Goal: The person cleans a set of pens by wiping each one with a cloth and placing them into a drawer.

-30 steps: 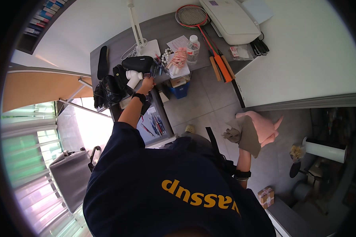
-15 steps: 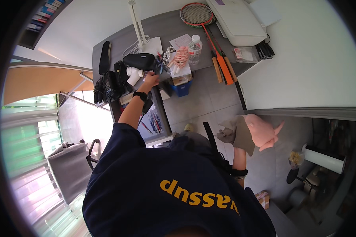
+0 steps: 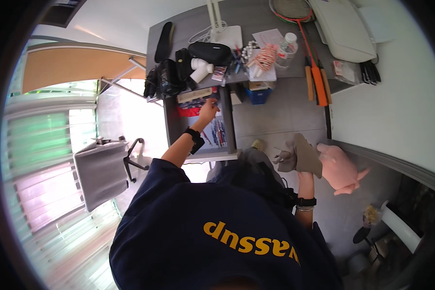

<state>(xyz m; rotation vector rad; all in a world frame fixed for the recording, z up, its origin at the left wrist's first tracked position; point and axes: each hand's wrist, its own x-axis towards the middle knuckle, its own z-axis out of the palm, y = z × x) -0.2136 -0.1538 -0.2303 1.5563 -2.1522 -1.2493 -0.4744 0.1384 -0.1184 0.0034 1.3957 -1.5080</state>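
My left hand [image 3: 209,111] is over the pulled-out desk drawer [image 3: 229,126], its fingers slightly apart and nothing visible between them. In the drawer are several pens [image 3: 218,132], a red item [image 3: 189,111] and a flat pale box [image 3: 193,95]. Above the floor at the right, my right hand [image 3: 304,177] grips a grey-brown soft toy [image 3: 307,155], whose fabric hides most of the fingers. A pink plush toy [image 3: 340,166] is right beside it; whether the same hand holds it too, I cannot tell. A small printed card [image 3: 219,73] lies at the desk edge beyond my left hand.
The grey desk [image 3: 295,72] carries a black case [image 3: 210,53], a white bottle [image 3: 201,72], a water bottle [image 3: 286,50], a lamp [image 3: 228,36], badminton rackets [image 3: 315,72] and a white printer [image 3: 345,31]. A blue bin [image 3: 257,95] stands below. At left is a grey chair [image 3: 101,174].
My left hand has moved from the card at the desk edge back over the drawer, leaving the card on the desk. The view has turned, shifting the desk rightward in the picture.
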